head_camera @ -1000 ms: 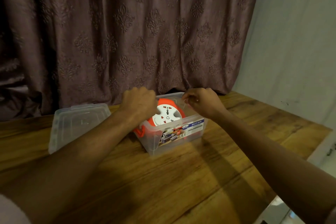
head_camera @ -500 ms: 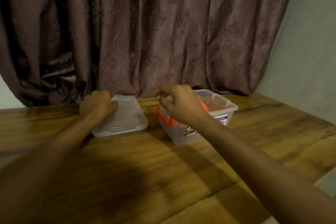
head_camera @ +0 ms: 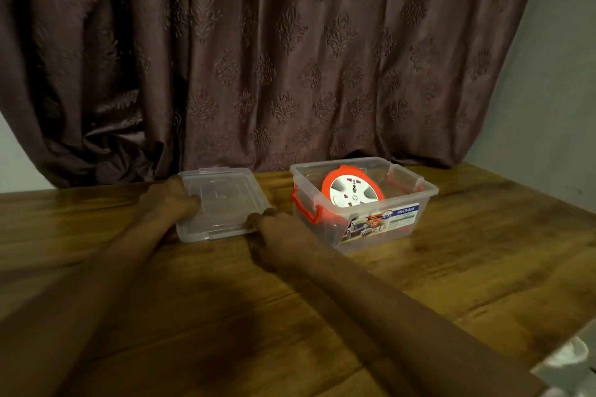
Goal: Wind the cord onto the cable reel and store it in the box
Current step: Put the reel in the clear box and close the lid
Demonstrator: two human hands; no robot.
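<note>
The orange cable reel (head_camera: 353,192) with its white socket face leans inside the clear plastic box (head_camera: 416,219), which stands open on the wooden table (head_camera: 451,267) and has orange side latches. The clear lid (head_camera: 222,200) lies flat on the table to the left of the box. My left hand (head_camera: 167,203) holds the lid's left edge, fingers curled over the rim. My right hand (head_camera: 277,235) grips the lid's near right corner. No loose cord shows outside the box.
A dark patterned curtain (head_camera: 290,58) hangs right behind the table's far edge. A pale wall (head_camera: 554,90) stands to the right. The table's right edge runs diagonally at the lower right, with the floor (head_camera: 571,364) below it.
My left hand left the reel and went to the lid, then my right hand left the box and took the lid's right corner. The reel now sits uncovered in the box.
</note>
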